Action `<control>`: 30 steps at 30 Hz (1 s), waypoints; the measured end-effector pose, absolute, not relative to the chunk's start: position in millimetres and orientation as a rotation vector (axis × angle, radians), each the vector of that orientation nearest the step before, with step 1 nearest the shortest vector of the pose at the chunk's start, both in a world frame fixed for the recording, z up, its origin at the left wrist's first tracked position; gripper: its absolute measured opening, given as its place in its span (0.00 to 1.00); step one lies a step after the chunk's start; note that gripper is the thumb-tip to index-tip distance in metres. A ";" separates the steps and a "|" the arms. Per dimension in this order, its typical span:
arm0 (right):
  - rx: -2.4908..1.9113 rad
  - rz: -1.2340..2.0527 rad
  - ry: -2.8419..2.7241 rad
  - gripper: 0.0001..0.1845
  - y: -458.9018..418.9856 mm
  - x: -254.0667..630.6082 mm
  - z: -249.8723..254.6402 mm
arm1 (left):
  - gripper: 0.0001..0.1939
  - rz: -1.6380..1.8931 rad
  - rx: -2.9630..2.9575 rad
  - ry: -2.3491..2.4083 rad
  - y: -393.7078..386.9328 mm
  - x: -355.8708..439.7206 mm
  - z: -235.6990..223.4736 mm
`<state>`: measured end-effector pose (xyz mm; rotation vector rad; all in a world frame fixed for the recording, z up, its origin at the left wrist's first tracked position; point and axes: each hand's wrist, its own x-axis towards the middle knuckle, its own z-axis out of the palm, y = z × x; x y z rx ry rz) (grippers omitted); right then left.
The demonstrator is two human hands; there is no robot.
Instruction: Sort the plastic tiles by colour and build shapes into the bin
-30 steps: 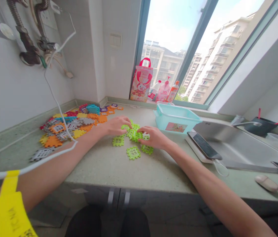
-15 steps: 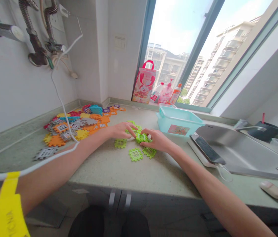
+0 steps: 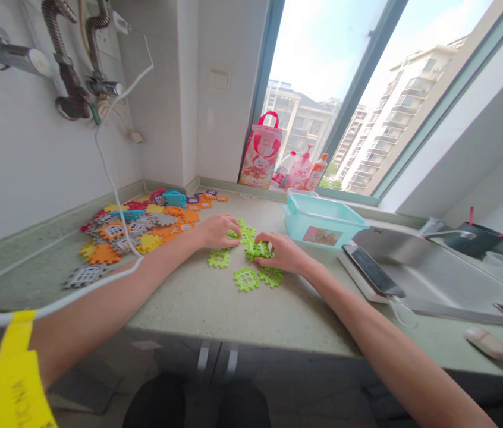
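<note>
My right hand (image 3: 283, 252) is closed on a small stack of lime-green interlocking plastic tiles (image 3: 257, 251), with fingertips and thumb at its edges. Just left of it, my left hand (image 3: 219, 230) has its fingers curled down over another green tile (image 3: 232, 233), which is partly hidden under them. A further green tile (image 3: 247, 232) lies between the hands. Closer to me, flat on the counter, are a green tile with a square centre (image 3: 219, 259), a window-pattern tile (image 3: 246, 279) and another green tile (image 3: 271, 276).
A heap of mixed-colour tiles (image 3: 148, 226) spreads over the left of the counter. A white cable (image 3: 113, 178) crosses it and my left forearm. Behind my right hand stands a turquoise basin (image 3: 325, 220). Right of that are a phone (image 3: 374, 270), a sink (image 3: 430, 273) and a mouse (image 3: 487, 343).
My left hand has drawn back leftward from the stack, and its fingers have curled over a tile. My right hand stays at the stack.
</note>
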<state>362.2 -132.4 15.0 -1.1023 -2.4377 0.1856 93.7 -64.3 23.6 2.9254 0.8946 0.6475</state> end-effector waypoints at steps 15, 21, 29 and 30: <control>-1.138 0.193 -2.367 0.21 -125.3 353.0 13.8 | 0.19 0.724 2.849 1.299 -49.7 84.4 24.2; -1.178 0.251 -2.360 0.23 -124.5 348.0 11.5 | 0.20 0.782 2.817 1.434 -41.8 81.3 14.3; -1.082 0.042 -2.388 0.22 -133.8 355.1 35.4 | 0.23 0.946 2.755 1.412 -42.3 78.3 18.5; -1.066 -0.021 -2.355 0.22 -133.3 359.1 46.2 | 0.23 0.965 2.759 1.395 -43.3 78.4 19.3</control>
